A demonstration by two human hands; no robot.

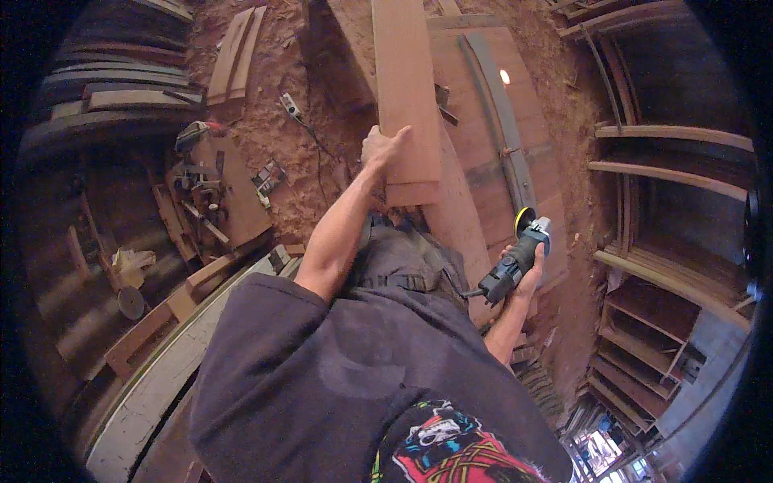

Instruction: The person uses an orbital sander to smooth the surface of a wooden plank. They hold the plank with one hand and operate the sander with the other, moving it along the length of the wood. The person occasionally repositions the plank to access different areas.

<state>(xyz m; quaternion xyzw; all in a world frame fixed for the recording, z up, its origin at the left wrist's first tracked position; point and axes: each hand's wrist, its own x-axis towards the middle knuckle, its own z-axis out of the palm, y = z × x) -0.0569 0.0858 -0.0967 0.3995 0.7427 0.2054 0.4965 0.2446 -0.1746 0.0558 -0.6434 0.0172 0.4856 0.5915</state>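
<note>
A long, flat wooden board [407, 72] stretches away in front of me, its near end close to my waist. My left hand [385, 146] grips its left edge near that end, thumb on the top face and fingers at the side. To the right, my right hand [532, 276] is closed round the dark body of an angle grinder [511, 267]. The grinder's yellow-rimmed disc [525, 218] points away from me and is apart from the board. Part of my right palm and fingers is hidden by the tool.
Beyond the grinder, a long grey strip [495, 97] lies on a broad wooden sheet [459, 97]. A power strip [290, 105] with a dark cord rests on the sawdust-covered floor at left. Tools [201, 181] lie on a panel. Planks [121, 79] are stacked far left; wooden shelving [644, 346] stands right.
</note>
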